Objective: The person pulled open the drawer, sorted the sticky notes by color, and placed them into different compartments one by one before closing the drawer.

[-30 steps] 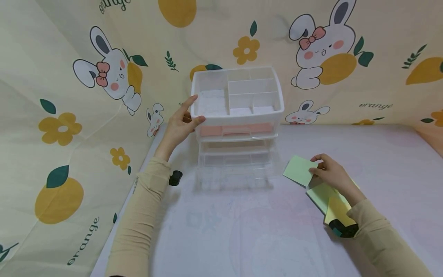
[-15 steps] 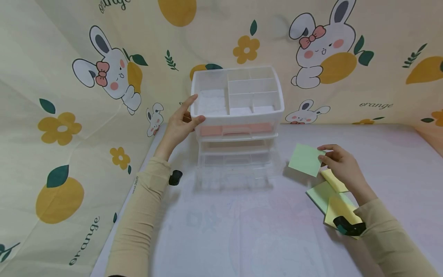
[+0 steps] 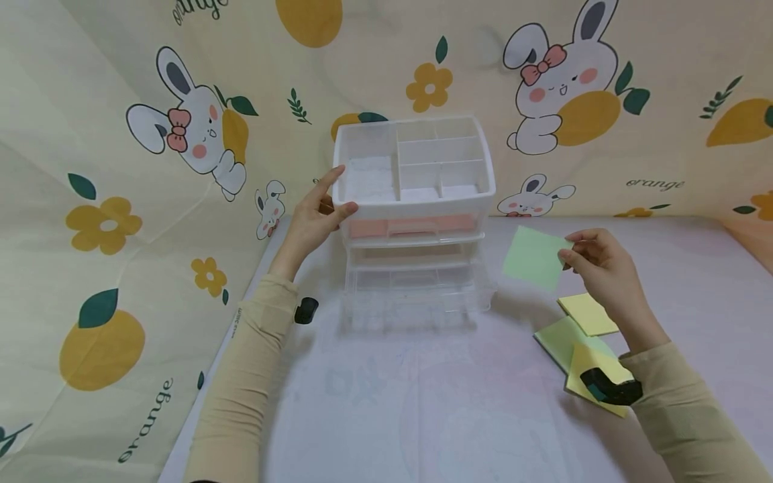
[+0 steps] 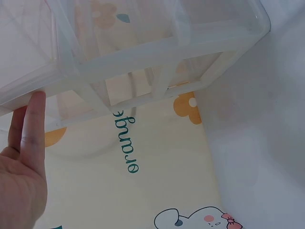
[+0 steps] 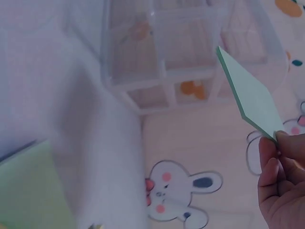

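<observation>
A clear and white plastic drawer organizer (image 3: 417, 198) stands near the back wall, with a divided open tray on top. My left hand (image 3: 314, 225) holds its left front corner, thumb at the front edge and index finger on the side rim. In the left wrist view, straight fingers (image 4: 34, 129) lie against the clear side. My right hand (image 3: 606, 268) pinches a square light green sticky note pad (image 3: 534, 258) by one edge, thumb on one face. The pad is raised and tilted, right of the organizer; its thickness shows in the right wrist view.
Below the right hand lie a yellow pad (image 3: 588, 314), a green pad (image 3: 564, 339) and another yellow pad (image 3: 588, 365), overlapping on the white table (image 3: 386, 409). Something pink (image 3: 368, 228) shows in the upper drawer. A rabbit-and-orange patterned cloth (image 3: 374, 67) covers the back and left side.
My right hand has lifted the green pad off the other pads and moved it up and slightly right, uncovering a yellow pad. The left hand and organizer keep their places.
</observation>
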`<control>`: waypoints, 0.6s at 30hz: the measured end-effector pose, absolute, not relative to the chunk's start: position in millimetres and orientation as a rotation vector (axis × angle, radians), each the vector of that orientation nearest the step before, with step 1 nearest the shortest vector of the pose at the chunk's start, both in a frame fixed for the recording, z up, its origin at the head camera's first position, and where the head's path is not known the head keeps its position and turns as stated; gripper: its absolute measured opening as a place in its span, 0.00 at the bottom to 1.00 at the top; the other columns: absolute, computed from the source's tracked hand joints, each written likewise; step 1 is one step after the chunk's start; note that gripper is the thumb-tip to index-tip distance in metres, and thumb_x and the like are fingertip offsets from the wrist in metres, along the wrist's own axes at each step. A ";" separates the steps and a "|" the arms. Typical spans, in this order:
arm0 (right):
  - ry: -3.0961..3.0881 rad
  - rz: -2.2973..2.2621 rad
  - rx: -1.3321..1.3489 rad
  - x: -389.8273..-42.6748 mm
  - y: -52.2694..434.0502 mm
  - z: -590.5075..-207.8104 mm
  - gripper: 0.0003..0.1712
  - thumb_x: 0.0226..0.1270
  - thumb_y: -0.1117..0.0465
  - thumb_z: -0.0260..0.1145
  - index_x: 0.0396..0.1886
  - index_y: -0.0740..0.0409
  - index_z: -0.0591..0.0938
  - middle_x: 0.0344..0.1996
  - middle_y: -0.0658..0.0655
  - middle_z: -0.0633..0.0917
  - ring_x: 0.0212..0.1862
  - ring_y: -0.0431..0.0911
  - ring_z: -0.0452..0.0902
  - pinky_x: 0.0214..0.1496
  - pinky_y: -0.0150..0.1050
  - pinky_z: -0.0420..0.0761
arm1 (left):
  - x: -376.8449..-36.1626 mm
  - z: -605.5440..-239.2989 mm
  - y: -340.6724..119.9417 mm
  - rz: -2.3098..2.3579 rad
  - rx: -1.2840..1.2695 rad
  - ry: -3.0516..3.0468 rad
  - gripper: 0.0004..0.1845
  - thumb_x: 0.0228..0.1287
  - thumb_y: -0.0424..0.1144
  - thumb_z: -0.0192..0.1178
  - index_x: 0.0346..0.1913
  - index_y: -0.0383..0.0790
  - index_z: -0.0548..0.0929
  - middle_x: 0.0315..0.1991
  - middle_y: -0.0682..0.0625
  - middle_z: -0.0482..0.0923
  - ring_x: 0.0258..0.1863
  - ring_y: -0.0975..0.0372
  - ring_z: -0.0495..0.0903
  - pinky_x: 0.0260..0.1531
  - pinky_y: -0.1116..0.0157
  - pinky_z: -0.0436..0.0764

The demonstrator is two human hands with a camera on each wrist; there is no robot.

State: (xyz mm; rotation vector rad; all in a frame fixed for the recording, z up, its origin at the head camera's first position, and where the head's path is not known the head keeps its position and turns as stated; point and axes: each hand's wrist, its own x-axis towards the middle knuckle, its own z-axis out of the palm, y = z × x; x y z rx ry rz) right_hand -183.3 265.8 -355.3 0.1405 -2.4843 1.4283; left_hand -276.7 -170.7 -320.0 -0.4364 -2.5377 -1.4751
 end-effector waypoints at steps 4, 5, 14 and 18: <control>-2.412 1.479 0.171 -183.3 256.5 -347.0 0.11 0.67 0.62 0.59 0.48 0.50 0.74 0.28 0.35 0.78 0.30 0.31 0.75 0.33 0.20 0.73 | -276.5 -320.0 -170.6 -1.472 -0.433 -2.541 0.35 0.53 0.61 0.62 0.63 0.83 0.58 0.34 0.48 0.72 0.31 0.57 0.76 0.33 0.65 0.80; -2.397 1.481 0.173 -183.3 253.8 -344.9 0.11 0.67 0.63 0.59 0.48 0.51 0.75 0.27 0.34 0.79 0.29 0.31 0.75 0.33 0.21 0.73 | -276.3 -319.9 -170.6 -1.471 -0.430 -2.542 0.35 0.53 0.61 0.61 0.63 0.83 0.58 0.34 0.48 0.72 0.32 0.57 0.76 0.33 0.65 0.80; -2.199 1.658 0.316 -190.8 229.1 -332.5 0.12 0.63 0.71 0.61 0.45 0.57 0.78 0.25 0.39 0.81 0.27 0.33 0.76 0.31 0.22 0.73 | -276.8 -319.6 -170.3 -1.464 -0.427 -2.544 0.34 0.53 0.61 0.61 0.63 0.83 0.58 0.34 0.47 0.72 0.32 0.57 0.76 0.33 0.65 0.80; -2.112 1.787 0.392 -194.2 218.2 -329.7 0.11 0.61 0.72 0.62 0.43 0.58 0.79 0.25 0.42 0.82 0.26 0.34 0.77 0.31 0.23 0.73 | -276.8 -319.5 -170.1 -1.461 -0.432 -2.541 0.34 0.53 0.61 0.61 0.63 0.82 0.58 0.34 0.47 0.72 0.32 0.57 0.76 0.33 0.65 0.80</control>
